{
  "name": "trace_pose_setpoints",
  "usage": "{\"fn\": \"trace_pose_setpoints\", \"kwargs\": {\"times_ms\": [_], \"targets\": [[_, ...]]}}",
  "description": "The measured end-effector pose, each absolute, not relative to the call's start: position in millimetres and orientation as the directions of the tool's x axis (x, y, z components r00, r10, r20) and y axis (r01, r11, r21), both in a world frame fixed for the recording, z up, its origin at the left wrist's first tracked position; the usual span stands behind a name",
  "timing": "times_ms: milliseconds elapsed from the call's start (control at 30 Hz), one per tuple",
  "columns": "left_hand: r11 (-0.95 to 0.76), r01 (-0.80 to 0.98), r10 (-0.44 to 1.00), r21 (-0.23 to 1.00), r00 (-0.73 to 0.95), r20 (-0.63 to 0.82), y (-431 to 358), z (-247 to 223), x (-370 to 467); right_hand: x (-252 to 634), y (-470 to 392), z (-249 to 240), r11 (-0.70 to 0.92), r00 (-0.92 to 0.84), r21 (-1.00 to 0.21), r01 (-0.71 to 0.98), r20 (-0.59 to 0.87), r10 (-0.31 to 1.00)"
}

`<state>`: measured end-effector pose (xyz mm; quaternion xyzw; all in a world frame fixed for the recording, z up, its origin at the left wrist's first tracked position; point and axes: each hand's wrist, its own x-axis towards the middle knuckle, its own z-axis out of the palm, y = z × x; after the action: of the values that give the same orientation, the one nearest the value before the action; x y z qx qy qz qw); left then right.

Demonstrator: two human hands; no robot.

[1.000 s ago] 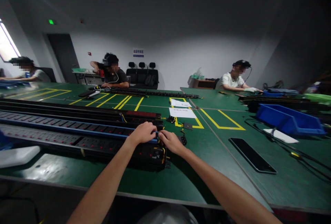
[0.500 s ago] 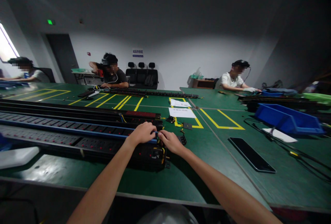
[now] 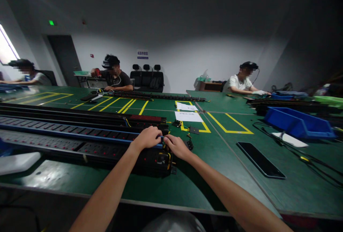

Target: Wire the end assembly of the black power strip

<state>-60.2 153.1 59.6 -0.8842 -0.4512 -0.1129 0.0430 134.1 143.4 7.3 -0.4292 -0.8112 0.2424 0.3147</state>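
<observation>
Long black power strips lie side by side across the left of the table. My left hand [image 3: 148,137] is closed over the right end of the blue-edged power strip [image 3: 115,134]. Just past that end, my right hand [image 3: 177,146] is closed in a pinch, its fingertips almost meeting those of the left. What the right fingers grip is too small and covered to make out. Nearer me is a black power strip [image 3: 107,150] with red dots and yellow wires [image 3: 169,157] at its open right end. Small black end pieces [image 3: 194,130] lie beyond my right hand.
A phone [image 3: 260,160] lies on the green table to the right, near black cables [image 3: 292,142] and a blue bin [image 3: 297,124]. Paper sheets [image 3: 189,117] lie ahead. A white block [image 3: 20,163] sits at left. Several co-workers sit across the table.
My hands and the power strips look unmoved. Across the table, the co-worker in the dark shirt has lowered the raised arm with the red tool and shifted the head slightly left.
</observation>
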Motion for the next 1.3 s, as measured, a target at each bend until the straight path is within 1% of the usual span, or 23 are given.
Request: {"fn": "trace_pose_setpoints", "kwargs": {"times_ms": [667,1300], "targets": [[-0.583,0.812,0.795,0.017,0.566,0.22,152.2,61.0,-59.7,134.8,141.9,8.9,0.518,-0.431,-0.672,0.53,0.313,0.846],[-0.586,0.81,0.79,0.025,0.564,0.24,154.5,57.7,-60.3,134.2,142.9,8.6,0.52,-0.428,-0.671,0.528,0.319,0.846]]}}
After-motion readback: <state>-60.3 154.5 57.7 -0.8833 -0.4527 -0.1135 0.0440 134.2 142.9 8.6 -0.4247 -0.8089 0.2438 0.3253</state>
